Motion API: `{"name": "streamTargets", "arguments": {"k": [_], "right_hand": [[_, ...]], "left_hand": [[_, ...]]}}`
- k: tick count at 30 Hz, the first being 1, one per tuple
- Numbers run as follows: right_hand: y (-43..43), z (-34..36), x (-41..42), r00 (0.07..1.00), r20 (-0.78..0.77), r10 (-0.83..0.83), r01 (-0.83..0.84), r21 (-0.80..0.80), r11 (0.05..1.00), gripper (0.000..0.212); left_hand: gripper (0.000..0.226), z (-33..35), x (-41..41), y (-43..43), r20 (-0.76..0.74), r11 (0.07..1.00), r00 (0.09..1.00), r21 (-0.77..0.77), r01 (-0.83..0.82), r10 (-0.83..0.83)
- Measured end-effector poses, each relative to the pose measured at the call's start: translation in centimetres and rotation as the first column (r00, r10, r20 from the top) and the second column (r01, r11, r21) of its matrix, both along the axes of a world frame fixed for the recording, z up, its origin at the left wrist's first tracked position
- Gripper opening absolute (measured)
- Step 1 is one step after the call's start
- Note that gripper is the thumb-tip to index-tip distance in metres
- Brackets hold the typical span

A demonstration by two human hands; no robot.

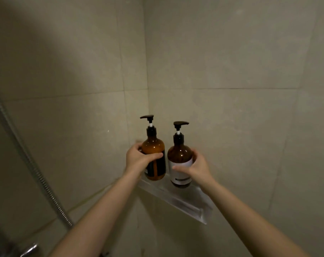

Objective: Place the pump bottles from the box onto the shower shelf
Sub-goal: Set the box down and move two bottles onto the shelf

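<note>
Two amber pump bottles with black pump heads stand side by side at the corner of the tiled shower. My left hand (138, 158) is wrapped around the black-labelled bottle (155, 153), whose base is at the left end of the clear shelf (187, 203). My right hand (198, 167) grips the white-labelled bottle (179, 156), which rests upright on the shelf. The two bottles stand close together, almost touching. The box is out of view.
Beige tiled walls meet in a corner behind the bottles. A metal shower hose (27, 160) runs down the left wall to a chrome fitting (28, 250) at the bottom left. The shelf extends to the right of the bottles.
</note>
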State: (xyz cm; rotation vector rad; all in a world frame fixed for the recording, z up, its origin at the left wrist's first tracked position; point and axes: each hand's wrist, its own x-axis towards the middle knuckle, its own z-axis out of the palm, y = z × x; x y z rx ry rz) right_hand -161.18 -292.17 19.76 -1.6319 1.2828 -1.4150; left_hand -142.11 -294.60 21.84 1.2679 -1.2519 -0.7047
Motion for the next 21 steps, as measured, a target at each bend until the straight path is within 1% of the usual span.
{"name": "streamTargets", "arguments": {"k": [2,7,11,15,17,21], "right_hand": [[-1.2,-1.1,0.7,1.000,-0.002,-0.029,0.029,0.015,0.999,0.073],[-3.0,-3.2,1.6,0.995,0.053,-0.085,0.081,0.064,0.995,0.078],[-3.6,-4.4,1.7,0.991,0.039,-0.127,0.122,0.099,0.988,0.081],[-3.7,-4.9,1.8,0.992,0.030,-0.122,0.118,0.109,0.987,0.073],[-3.9,-4.9,1.9,0.992,0.033,-0.119,0.115,0.105,0.988,0.072],[-4.2,-5.1,2.4,0.990,0.037,-0.136,0.132,0.098,0.986,0.071]], "left_hand": [[0.067,-1.0,0.3,-1.6,0.023,0.999,1.000,0.035,-0.003,0.002],[0.077,-3.4,0.8,-4.3,0.075,0.995,0.997,0.094,-0.024,0.017],[0.074,-4.5,0.8,-5.1,0.101,0.993,0.995,0.116,-0.021,0.009],[0.074,-5.5,0.6,-5.5,0.091,0.991,0.996,0.131,-0.018,0.006],[0.070,-5.7,0.6,-5.6,0.082,0.992,0.997,0.127,-0.003,-0.007],[0.063,-5.9,0.5,-5.7,0.120,0.996,0.993,0.090,-0.005,-0.006]]}}
